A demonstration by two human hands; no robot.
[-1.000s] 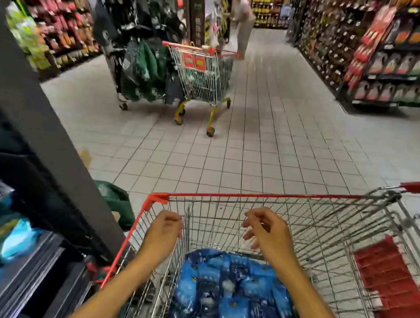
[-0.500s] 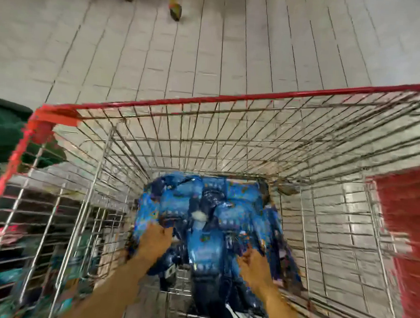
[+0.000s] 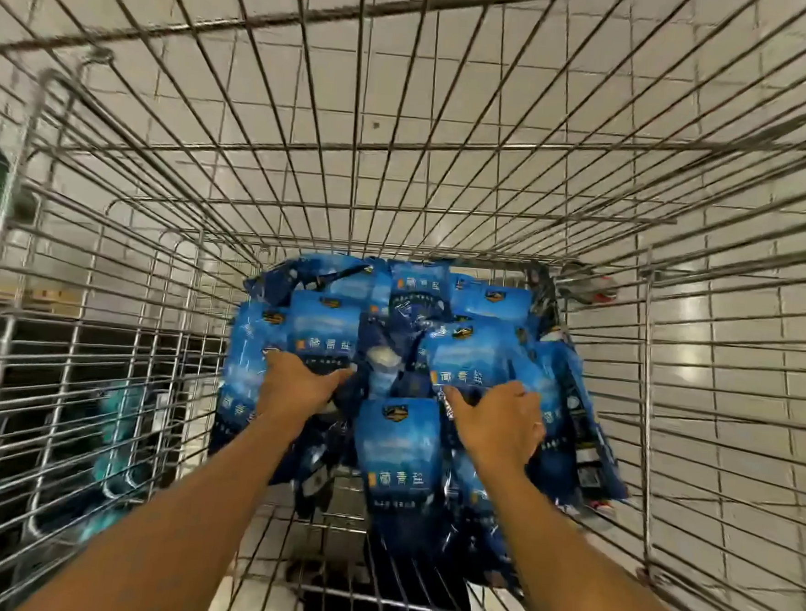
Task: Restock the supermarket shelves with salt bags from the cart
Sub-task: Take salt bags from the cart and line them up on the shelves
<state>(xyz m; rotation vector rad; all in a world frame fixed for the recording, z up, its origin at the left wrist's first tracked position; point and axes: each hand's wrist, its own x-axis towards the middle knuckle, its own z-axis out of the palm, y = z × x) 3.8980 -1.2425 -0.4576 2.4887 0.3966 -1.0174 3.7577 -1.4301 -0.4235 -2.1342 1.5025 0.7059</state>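
Head view: we look straight down into the wire cart (image 3: 673, 372), where the blue salt bags (image 3: 401, 443) lie heaped on its floor toward the far end, some overlapping. Our left hand (image 3: 297, 386) rests on a bag (image 3: 325, 335) at the left of the heap, fingers curled over its near edge; whether they have closed round it we cannot tell. Our right hand (image 3: 497, 424) lies on a bag (image 3: 471, 365) at the right of the heap, fingers bent over its lower part, thumb toward the middle. Both bags run lengthwise away from us, printed faces up, directly beyond the fingertips. Each hand is equally near its own bag. We judge a two-handed lift is next.
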